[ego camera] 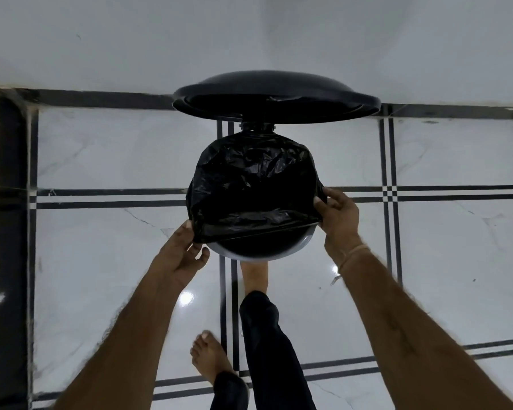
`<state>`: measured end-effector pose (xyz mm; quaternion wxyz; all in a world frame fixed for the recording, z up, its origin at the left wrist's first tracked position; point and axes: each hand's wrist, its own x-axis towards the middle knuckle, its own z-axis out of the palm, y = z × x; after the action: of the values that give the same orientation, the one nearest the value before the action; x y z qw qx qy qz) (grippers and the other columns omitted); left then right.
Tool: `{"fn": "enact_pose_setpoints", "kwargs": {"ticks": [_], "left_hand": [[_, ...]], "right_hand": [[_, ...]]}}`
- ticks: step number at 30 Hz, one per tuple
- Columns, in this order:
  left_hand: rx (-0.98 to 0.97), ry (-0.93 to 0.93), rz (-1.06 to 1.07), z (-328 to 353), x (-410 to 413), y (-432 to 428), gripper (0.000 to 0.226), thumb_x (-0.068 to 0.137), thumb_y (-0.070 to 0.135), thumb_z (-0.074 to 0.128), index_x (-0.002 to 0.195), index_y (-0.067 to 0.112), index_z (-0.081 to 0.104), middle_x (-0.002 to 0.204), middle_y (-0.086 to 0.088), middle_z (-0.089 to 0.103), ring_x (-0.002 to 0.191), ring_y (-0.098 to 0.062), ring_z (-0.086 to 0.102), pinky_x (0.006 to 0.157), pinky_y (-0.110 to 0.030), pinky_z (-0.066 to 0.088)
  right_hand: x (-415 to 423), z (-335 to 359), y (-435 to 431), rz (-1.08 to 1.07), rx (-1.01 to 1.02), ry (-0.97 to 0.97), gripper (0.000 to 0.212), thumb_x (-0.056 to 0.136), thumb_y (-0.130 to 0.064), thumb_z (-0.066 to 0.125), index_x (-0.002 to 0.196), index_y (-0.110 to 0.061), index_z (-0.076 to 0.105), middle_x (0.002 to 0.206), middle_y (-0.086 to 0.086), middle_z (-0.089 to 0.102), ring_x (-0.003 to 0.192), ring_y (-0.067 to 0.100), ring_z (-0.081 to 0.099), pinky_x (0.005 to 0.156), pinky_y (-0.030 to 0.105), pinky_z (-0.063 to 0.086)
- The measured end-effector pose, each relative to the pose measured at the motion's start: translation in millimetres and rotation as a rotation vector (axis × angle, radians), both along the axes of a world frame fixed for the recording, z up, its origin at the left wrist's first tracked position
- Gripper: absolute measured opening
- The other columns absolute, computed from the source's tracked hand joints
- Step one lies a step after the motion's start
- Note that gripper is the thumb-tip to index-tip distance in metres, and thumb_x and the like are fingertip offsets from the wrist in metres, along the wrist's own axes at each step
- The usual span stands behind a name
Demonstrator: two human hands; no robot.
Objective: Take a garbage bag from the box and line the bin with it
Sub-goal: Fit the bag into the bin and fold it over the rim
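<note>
A round pedal bin stands on the floor below me, its grey rim (304,243) showing at the near side. Its black lid (276,96) is raised toward the wall. A black garbage bag (255,184) is stretched over most of the bin's mouth, its edge pulled taut across the near side. My left hand (181,253) grips the bag's edge at the bin's left. My right hand (336,211) pinches the bag's edge at the bin's right. The box is not in view.
My right foot (253,276) reaches under the bin's near side, and my left foot (211,358) stands on the glossy white tile floor with black stripes. A white wall (249,39) rises right behind the bin. A dark border strip (11,232) runs along the left.
</note>
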<state>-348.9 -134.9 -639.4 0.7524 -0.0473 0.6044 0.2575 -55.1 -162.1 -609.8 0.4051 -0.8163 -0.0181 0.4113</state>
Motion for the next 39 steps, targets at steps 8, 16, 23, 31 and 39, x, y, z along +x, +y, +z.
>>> {"fn": "enact_pose_setpoints", "kwargs": {"ticks": [8, 16, 23, 31, 39], "left_hand": [[-0.066, 0.121, 0.039, 7, 18, -11, 0.012, 0.098, 0.021, 0.069, 0.087, 0.019, 0.068, 0.072, 0.005, 0.066, 0.062, -0.005, 0.051, 0.067, -0.023, 0.046], [-0.105, 0.118, 0.059, 14, 26, -31, 0.019, 0.098, 0.037, 0.066, 0.088, 0.02, 0.066, 0.07, 0.008, 0.062, 0.065, -0.006, 0.045, 0.066, -0.023, 0.039], [-0.09, 0.112, 0.156, 10, 46, -51, 0.022, 0.097, 0.037, 0.066, 0.092, 0.015, 0.064, 0.078, 0.003, 0.057, 0.065, -0.007, 0.049, 0.066, -0.024, 0.046], [-0.05, 0.044, 0.271, -4, 49, -59, 0.021, 0.104, 0.033, 0.057, 0.09, 0.019, 0.064, 0.076, 0.006, 0.059, 0.064, -0.004, 0.051, 0.056, -0.017, 0.046], [0.002, -0.053, 0.254, -11, 46, -63, 0.02, 0.104, 0.034, 0.055, 0.092, 0.022, 0.064, 0.08, 0.01, 0.062, 0.065, -0.002, 0.053, 0.049, -0.015, 0.04]], "right_hand": [[-20, 4, -18, -0.111, -0.029, 0.038, 0.018, 0.091, -0.009, 0.08, 0.098, 0.004, 0.069, 0.093, 0.016, 0.069, 0.084, 0.026, 0.063, 0.08, 0.038, 0.063], [-47, 12, -49, -0.186, -0.01, 0.434, 0.025, 0.103, -0.03, 0.065, 0.084, -0.013, 0.062, 0.063, -0.002, 0.054, 0.042, 0.005, 0.045, 0.035, 0.017, 0.03], [-80, 10, -81, -0.278, 0.181, 0.66, 0.025, 0.104, -0.031, 0.061, 0.094, -0.013, 0.074, 0.069, -0.002, 0.069, 0.047, 0.005, 0.055, 0.042, 0.016, 0.044], [-103, -8, -98, -0.561, 0.407, 0.862, 0.041, 0.107, -0.029, 0.055, 0.085, -0.012, 0.084, 0.079, -0.001, 0.077, 0.057, 0.004, 0.066, 0.058, 0.014, 0.054], [-106, -32, -96, -0.725, 0.521, 0.94, 0.05, 0.1, -0.056, 0.057, 0.075, -0.013, 0.061, 0.052, -0.002, 0.053, 0.037, 0.009, 0.046, 0.046, 0.018, 0.047]]}}
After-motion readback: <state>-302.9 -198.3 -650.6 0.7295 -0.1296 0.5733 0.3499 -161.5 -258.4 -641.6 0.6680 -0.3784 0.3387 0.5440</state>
